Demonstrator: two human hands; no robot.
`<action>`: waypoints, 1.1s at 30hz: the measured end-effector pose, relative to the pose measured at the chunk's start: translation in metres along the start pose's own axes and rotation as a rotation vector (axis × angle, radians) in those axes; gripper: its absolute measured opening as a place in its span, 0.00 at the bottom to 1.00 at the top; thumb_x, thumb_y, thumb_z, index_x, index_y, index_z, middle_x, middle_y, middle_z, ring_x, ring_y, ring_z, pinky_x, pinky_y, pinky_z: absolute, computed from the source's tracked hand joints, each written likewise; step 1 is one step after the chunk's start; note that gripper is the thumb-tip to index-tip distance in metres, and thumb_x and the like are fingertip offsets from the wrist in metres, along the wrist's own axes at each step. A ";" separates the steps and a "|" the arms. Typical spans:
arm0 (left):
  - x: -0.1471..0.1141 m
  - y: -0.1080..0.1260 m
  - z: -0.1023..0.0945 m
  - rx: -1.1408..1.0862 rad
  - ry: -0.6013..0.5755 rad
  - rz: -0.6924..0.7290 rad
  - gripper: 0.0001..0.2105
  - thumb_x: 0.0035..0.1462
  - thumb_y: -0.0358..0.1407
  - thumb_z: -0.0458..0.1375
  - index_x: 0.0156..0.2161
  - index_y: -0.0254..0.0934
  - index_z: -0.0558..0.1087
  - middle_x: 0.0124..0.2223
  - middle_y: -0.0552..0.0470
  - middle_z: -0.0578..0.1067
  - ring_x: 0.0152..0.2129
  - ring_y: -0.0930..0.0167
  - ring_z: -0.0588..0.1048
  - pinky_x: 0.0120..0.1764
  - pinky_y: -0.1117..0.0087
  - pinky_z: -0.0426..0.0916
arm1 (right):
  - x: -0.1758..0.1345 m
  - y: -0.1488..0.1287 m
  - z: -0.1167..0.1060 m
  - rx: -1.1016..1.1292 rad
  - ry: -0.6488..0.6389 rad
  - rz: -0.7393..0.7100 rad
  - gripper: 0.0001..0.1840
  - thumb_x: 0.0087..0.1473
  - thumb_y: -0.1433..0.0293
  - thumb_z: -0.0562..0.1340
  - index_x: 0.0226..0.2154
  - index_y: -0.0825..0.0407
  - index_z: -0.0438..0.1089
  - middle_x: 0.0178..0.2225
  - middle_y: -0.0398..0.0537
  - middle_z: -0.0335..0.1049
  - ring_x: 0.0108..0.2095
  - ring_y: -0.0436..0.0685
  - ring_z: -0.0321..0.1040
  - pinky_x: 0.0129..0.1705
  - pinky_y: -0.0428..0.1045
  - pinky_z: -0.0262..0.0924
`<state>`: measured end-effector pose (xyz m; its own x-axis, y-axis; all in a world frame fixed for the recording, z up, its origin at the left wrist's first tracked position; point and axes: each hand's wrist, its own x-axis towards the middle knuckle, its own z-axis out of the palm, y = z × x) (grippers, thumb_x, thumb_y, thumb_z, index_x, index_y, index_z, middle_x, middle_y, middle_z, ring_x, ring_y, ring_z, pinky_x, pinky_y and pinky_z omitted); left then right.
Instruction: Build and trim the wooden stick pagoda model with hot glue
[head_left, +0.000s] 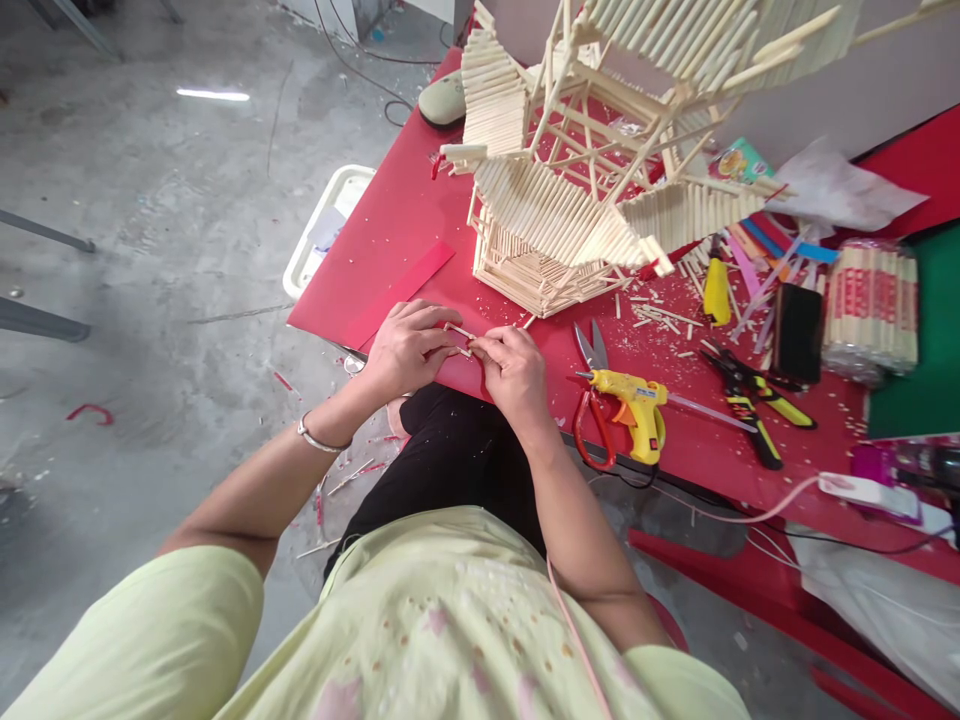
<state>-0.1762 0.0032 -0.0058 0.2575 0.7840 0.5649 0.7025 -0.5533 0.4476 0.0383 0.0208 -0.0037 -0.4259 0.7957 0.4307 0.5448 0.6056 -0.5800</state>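
Observation:
Both hands meet over the near edge of the red table. My left hand (409, 345) pinches the left ends of short thin wooden sticks (459, 330) joined in a small frame. At the frame's other end, the fingers of my right hand (511, 365) are closed on it, with a bit of red showing there. Fingers hide part of the piece. Just beyond the hands stands a pagoda-like model of wooden sticks (540, 205). To the right of my right hand lie red-handled scissors (595, 425) and a yellow glue gun (634, 405).
Pliers (750, 395), a yellow cutter (716, 292), a dark phone-like block (797, 333) and a wrapped stick bundle (870, 305) lie right. A red strip (405, 290) is on the table (375, 240). A white tray (300, 265) sits below the left edge. A pink cable (780, 505) crosses the front right.

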 end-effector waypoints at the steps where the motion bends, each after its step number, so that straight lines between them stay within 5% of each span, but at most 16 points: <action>1: 0.000 0.000 0.000 0.001 -0.006 -0.005 0.08 0.67 0.36 0.62 0.37 0.43 0.83 0.50 0.50 0.84 0.45 0.63 0.79 0.47 0.56 0.70 | 0.000 0.000 0.000 -0.003 0.002 -0.002 0.13 0.69 0.69 0.60 0.44 0.46 0.83 0.40 0.49 0.78 0.43 0.59 0.70 0.50 0.54 0.68; 33: -0.001 -0.002 0.000 -0.029 -0.028 -0.038 0.08 0.66 0.37 0.62 0.36 0.44 0.84 0.52 0.48 0.83 0.48 0.61 0.78 0.49 0.54 0.70 | 0.000 -0.002 -0.001 -0.003 -0.034 0.034 0.14 0.70 0.69 0.60 0.44 0.45 0.83 0.41 0.50 0.77 0.45 0.59 0.69 0.51 0.54 0.67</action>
<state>-0.1775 0.0035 -0.0075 0.2501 0.8120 0.5274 0.6924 -0.5307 0.4888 0.0383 0.0199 -0.0015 -0.4315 0.8147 0.3874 0.5612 0.5786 -0.5918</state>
